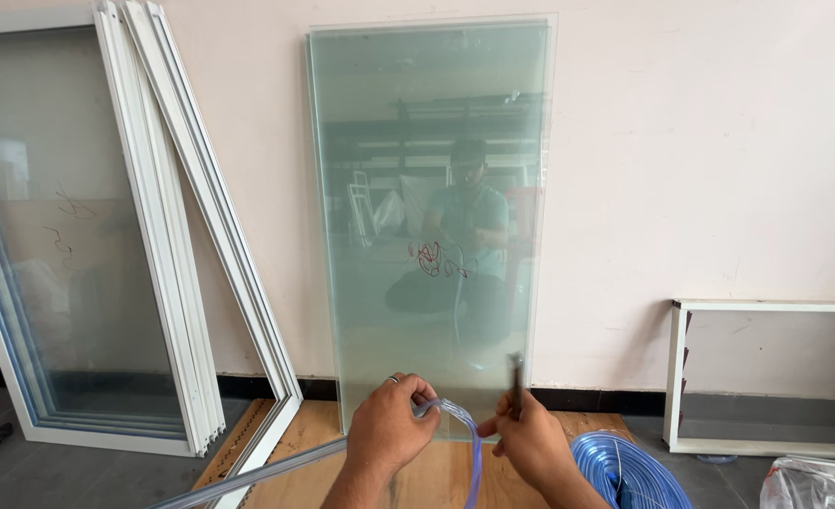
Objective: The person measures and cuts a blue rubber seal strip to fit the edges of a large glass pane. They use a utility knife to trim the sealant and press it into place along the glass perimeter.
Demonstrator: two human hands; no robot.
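Note:
A tall greenish glass pane (432, 141) leans upright against the pale wall, its bottom edge resting on a wooden board (314, 438). My left hand (389, 429), with a ring on one finger, grips a clear flexible strip (455, 419) that bends into a loop just in front of the pane's lower edge. The strip's long tail (248, 476) runs off to the lower left. My right hand (529, 438) pinches the other end of the loop and also holds a thin dark tool (515, 377) that points upward. Red marks are scrawled on the middle of the glass.
Several white window frames (168, 236) with glass lean on the wall at left. A coil of blue-tinted clear strip (625, 467) lies on the board at the right. A low white frame (766, 377) stands at far right, with a plastic bag (813, 481) beside it.

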